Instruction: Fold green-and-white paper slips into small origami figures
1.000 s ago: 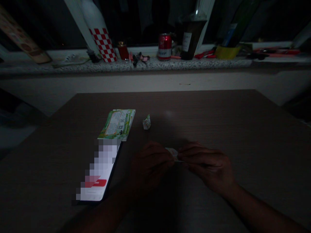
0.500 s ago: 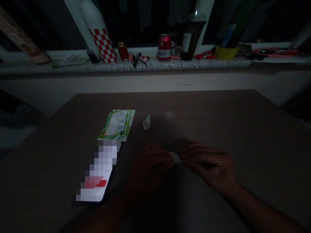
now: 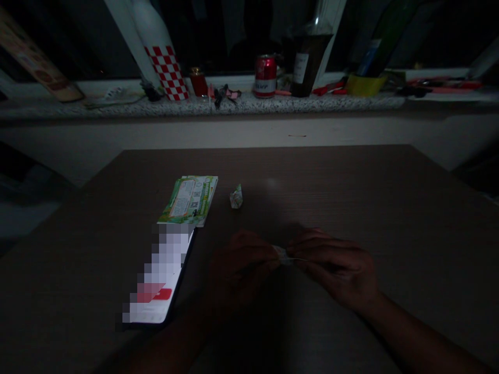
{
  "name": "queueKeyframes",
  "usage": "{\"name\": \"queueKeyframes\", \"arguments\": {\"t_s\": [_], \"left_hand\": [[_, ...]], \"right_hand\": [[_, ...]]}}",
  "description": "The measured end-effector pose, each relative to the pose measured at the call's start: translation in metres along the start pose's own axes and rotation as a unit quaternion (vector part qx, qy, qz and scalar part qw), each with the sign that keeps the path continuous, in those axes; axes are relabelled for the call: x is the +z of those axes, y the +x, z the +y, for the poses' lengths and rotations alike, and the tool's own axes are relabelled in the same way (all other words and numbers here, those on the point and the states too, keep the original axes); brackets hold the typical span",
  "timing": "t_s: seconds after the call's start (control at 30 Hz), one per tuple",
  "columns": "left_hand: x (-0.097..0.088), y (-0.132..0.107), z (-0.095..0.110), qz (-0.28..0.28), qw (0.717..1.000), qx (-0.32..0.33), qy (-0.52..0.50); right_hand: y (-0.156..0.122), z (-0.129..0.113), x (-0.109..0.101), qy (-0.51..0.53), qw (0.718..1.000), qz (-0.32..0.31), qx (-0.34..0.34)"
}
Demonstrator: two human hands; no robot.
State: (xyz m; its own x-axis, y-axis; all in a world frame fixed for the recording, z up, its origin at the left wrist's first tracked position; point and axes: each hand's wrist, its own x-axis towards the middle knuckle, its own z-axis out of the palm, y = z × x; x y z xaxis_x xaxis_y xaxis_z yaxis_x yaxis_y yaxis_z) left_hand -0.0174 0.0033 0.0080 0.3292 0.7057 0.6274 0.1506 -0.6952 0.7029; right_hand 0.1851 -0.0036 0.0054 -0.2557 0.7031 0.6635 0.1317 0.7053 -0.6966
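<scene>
Between my two hands is a small, pale piece of paper [image 3: 284, 255], its shape hard to make out in the dim light. My left hand [image 3: 244, 265] pinches its left side with thumb and fingers. On the other side, my right hand [image 3: 339, 265] grips the paper's right edge, where a thin pale edge shows between the fingers. Beyond them on the table sits a small folded paper piece [image 3: 236, 198], pale with a green tip. Left of that lies a stack of green printed paper sheets [image 3: 189, 201].
A phone with a lit screen [image 3: 156, 306] lies on the brown table [image 3: 351, 182], left of my hands. Along the granite windowsill [image 3: 257, 106] stand a red-checkered bottle [image 3: 167, 72], a red can [image 3: 265, 77], a dark labelled bottle [image 3: 306, 67] and a yellow tape roll [image 3: 365, 84].
My right fingers have shifted slightly against the paper, and its visible part looks smaller and flatter. The things on the table have stayed in place.
</scene>
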Motion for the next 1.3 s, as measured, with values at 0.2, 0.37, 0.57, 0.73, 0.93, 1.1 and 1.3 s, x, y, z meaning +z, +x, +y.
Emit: {"name": "queueKeyframes", "arguments": {"t_s": [0.2,0.37,0.57,0.73,0.93,1.1,1.3], "left_hand": [[-0.002,0.001,0.0,0.008,1.0,-0.013,-0.003],[-0.002,0.001,0.002,0.0,1.0,-0.014,0.003],[-0.001,0.001,-0.001,0.004,1.0,-0.017,-0.004],[-0.002,0.0,0.0,-0.018,0.999,-0.028,0.038],[-0.004,0.005,0.007,-0.035,0.987,0.013,0.153],[-0.002,0.011,0.008,-0.084,0.966,0.092,0.225],[-0.003,0.016,0.01,-0.111,0.944,0.141,0.276]], "right_hand": [[0.001,-0.005,-0.002,-0.019,1.0,0.02,-0.005],[0.0,-0.008,-0.002,-0.018,1.0,0.022,-0.012],[-0.001,-0.008,-0.003,-0.036,0.999,0.008,-0.017],[0.0,-0.008,-0.005,-0.086,0.995,-0.001,-0.044],[0.0,-0.003,-0.006,-0.142,0.985,-0.041,-0.09],[-0.002,-0.002,-0.005,-0.19,0.974,-0.075,-0.1],[-0.001,-0.003,-0.001,-0.214,0.965,-0.087,-0.123]]}}
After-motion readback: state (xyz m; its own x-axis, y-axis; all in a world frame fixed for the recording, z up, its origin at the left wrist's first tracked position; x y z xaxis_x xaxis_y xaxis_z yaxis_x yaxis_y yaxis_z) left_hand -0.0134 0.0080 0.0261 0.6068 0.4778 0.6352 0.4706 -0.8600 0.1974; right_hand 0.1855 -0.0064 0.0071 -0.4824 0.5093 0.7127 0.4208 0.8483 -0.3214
